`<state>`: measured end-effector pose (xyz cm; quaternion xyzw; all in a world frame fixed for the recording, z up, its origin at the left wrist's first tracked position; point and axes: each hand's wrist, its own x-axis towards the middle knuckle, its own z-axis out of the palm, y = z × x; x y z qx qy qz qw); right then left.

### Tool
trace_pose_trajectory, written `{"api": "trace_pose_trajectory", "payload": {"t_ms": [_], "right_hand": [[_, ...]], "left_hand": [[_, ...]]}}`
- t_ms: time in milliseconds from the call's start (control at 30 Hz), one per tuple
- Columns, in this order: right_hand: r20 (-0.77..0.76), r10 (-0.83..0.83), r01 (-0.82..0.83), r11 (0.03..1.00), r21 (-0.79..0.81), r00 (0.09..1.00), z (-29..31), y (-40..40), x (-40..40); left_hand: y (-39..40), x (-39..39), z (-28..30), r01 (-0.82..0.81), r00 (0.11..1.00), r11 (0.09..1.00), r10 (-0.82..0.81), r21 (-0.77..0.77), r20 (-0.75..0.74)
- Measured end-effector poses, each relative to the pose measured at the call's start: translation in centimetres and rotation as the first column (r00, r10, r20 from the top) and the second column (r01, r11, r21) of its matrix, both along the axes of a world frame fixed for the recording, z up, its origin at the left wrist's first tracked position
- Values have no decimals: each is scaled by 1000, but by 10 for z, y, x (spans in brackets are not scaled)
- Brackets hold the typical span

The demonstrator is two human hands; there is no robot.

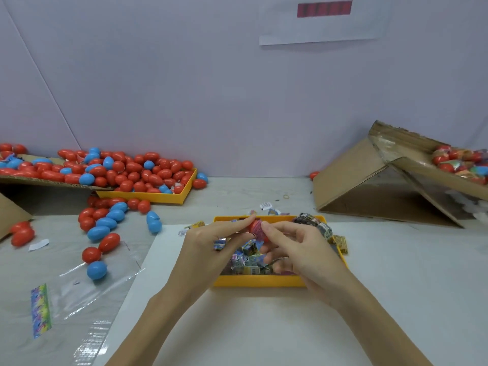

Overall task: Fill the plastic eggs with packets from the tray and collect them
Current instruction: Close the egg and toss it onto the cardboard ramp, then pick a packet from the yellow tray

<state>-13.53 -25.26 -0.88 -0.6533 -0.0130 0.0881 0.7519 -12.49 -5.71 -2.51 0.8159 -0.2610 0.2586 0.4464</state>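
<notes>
A red plastic egg is held above the yellow tray in the middle of the table. My left hand grips the egg from the left, with a small packet tucked under its fingers. My right hand pinches the egg from the right. The tray holds several small colourful packets, partly hidden by both hands.
Many red and blue eggs fill a second yellow tray and a cardboard flap at back left, and loose eggs lie on the table. A tipped cardboard box with bagged eggs stands at right. Clear plastic bags lie front left.
</notes>
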Motion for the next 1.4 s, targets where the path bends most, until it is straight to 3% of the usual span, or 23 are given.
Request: {"api": "trace_pose_trajectory", "payload": {"t_ms": [33, 100, 167, 200, 233, 367, 500, 633, 733, 800, 900, 967, 1067, 1400], "right_hand": [[-31, -10, 12, 998, 59, 999, 5, -5, 7], [-101, -9, 52, 901, 431, 995, 23, -28, 22], [-27, -45, 48, 584, 810, 999, 40, -59, 32], [19, -83, 21, 455, 890, 996, 44, -74, 35], [50, -112, 0, 406, 914, 992, 44, -85, 35], [-55, -57, 78, 572, 816, 997, 18, -80, 29], [-105, 20, 72, 606, 792, 994, 11, -60, 27], [-126, 102, 20, 698, 716, 987, 3, -41, 26], [-141, 105, 12, 759, 651, 984, -2, -34, 28], [-140, 115, 2, 765, 644, 983, -5, -31, 28], [-134, 139, -24, 774, 632, 981, -8, -29, 28], [-127, 148, -37, 782, 623, 981, -10, -28, 27], [-123, 154, -43, 774, 632, 980, -8, -27, 27], [-127, 165, -46, 767, 639, 978, -3, -25, 22]], "left_hand": [[3, 1, 0, -25, 1000, 1000, 25, 11, -5], [8, 2, 2, -95, 995, 995, 94, -16, -43], [10, 3, 5, -155, 985, 987, 150, -50, -86], [10, 4, 6, -171, 982, 984, 165, -49, -96], [9, 4, 6, -178, 980, 983, 173, -40, -98], [5, 3, 5, -203, 974, 979, 202, -2, -101], [9, 8, 1, -249, 952, 967, 256, 61, -167], [21, 31, -3, -390, 862, 920, 377, 33, -338], [36, 69, 2, -477, 802, 875, 471, 82, -368], [50, 104, 10, -533, 775, 826, 564, 183, -286], [78, 156, 22, -629, 671, 669, 724, 397, -157], [103, 182, 24, -601, 626, 568, 772, 562, -110], [134, 205, 18, -474, 633, 473, 770, 743, -86], [118, 188, 14, -576, 736, 674, 674, 462, -67]]}}
